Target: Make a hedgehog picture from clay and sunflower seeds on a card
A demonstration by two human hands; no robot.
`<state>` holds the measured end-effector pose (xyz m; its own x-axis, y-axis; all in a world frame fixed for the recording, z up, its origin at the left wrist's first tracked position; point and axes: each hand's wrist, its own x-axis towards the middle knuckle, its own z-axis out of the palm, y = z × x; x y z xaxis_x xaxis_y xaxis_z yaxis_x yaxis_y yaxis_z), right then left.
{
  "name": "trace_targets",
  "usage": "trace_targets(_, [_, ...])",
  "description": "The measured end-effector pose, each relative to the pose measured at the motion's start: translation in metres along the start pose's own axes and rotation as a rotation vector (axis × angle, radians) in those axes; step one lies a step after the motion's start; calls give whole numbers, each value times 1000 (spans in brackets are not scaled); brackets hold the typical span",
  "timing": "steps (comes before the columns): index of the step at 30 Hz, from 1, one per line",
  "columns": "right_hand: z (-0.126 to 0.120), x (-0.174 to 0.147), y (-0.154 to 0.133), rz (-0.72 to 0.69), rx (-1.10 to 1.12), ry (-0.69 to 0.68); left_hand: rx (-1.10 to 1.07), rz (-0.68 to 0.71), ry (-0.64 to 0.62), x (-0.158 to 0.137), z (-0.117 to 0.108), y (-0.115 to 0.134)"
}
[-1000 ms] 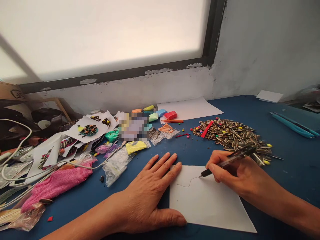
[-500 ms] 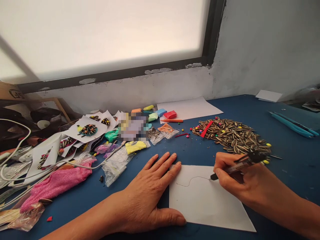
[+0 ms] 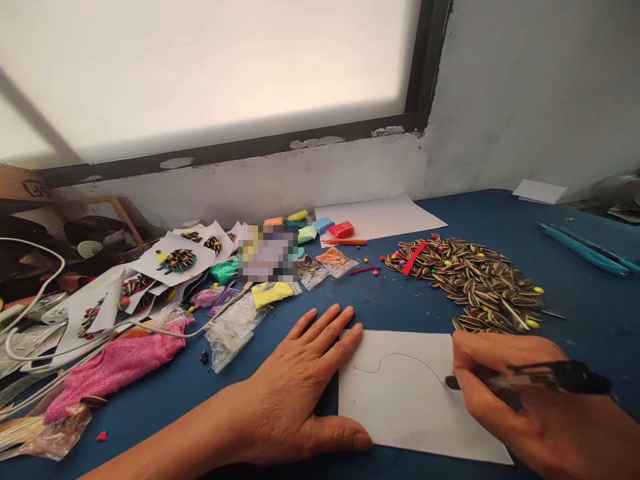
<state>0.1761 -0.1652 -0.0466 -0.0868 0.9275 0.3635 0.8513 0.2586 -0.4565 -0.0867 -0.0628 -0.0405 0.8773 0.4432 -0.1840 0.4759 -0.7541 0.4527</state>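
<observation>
A sheet of white paper (image 3: 400, 413) lies on the blue table in front of me. My left hand (image 3: 305, 387) is spread flat, its thumb and index finger resting on the paper's left edge. Between the fingers of my right hand (image 3: 520, 407) is a black pen (image 3: 530, 381), tilted, with its tip at the paper's right part. A thin wavy line (image 3: 400, 355) runs across the sheet from the left and curves down to the pen tip. The right hand covers the paper's right edge.
Behind the right hand lies a heap of sunflower seeds (image 3: 480, 283) with small coloured balls. Clay packets, including a red one (image 3: 341, 230), sit near a large white sheet (image 3: 385, 217). Leftward are seed-decorated papers (image 3: 173, 257), a pink cloth (image 3: 120, 367) and a white cable. Blue tweezers (image 3: 585, 250) lie right.
My right hand has moved right and slightly down with the pen, and the drawn line has grown longer, now curving downward. My left hand has stayed in place.
</observation>
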Motion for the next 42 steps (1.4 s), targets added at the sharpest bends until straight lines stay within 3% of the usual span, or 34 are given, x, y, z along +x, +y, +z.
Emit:
trace_targets(3, [1, -5, 0, -86, -32, -80, 7, 8, 11, 1, 1, -1])
trace_targets(8, [0, -6, -1, -162, -21, 29, 5, -14, -8, 1, 1, -1])
trace_targets(16, [7, 10, -27, -94, 199, 86, -27, -19, -4, 1, 0, 2])
trace_targets(20, [17, 22, -38, -101, 309, -103, -41, 6, 42, 0, 3, 0])
trace_targets(29, [36, 28, -26, 48, 374, -160, -53, 23, 51, -2, 4, -4])
trace_targets(42, [37, 29, -27, -27, 355, -152, -45, 48, 77, -2, 5, -6])
